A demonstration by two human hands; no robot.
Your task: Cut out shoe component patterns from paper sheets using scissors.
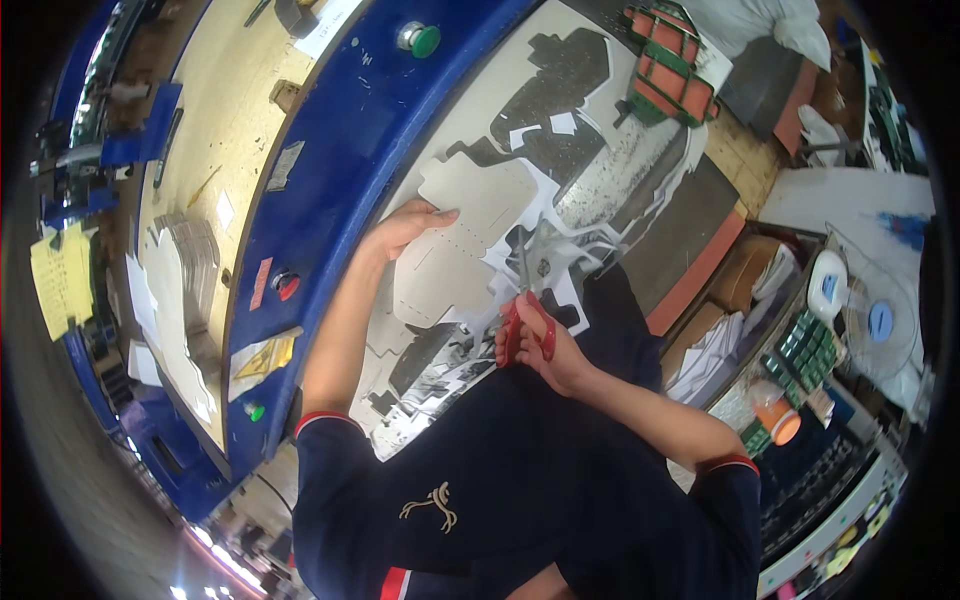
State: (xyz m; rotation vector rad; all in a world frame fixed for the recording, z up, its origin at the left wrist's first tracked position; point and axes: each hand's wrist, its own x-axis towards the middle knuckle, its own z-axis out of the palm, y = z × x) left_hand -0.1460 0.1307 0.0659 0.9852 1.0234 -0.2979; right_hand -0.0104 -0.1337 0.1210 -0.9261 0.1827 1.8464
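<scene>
i am holding a grey die-cut board (475,205) in front of me, just beside a blue machine frame (375,125), and i am gripping red-handled scissors (511,332) near its right edge, where white paper strips (595,248) are lying in a tangle. as i judge it, the main risk is coming from that tangle: with loose strips crossing around the blades, a careless squeeze could be nicking the board's edge or catching the wrong strip. a tug on a snagged strip could also be bending the board along its rows of slits, since only one side is having a hand on it. if my left hand (412,227) were sliding across toward the tips, i could be cutting a finger; for now it is resting well apart from them

my left arm is reaching up along the blue frame, wrist bending inward, thumb lying flat on the board's left edge and pointing right; the hand is closing on that edge, with the other fingers mostly hidden, so i cannot tell how firmly they are pressing. my right arm is coming in from the lower right, elbow out, and my right hand (548,352) is curling around the scissor handles, blades pointing away from me; i cannot tell how far apart the blades are standing. beyond the strips, green-and-red blocks (668,72) are sitting near the top, and a stack of cut boards (190,275) is standing on the pale worktop (235,90) to my left
</scene>
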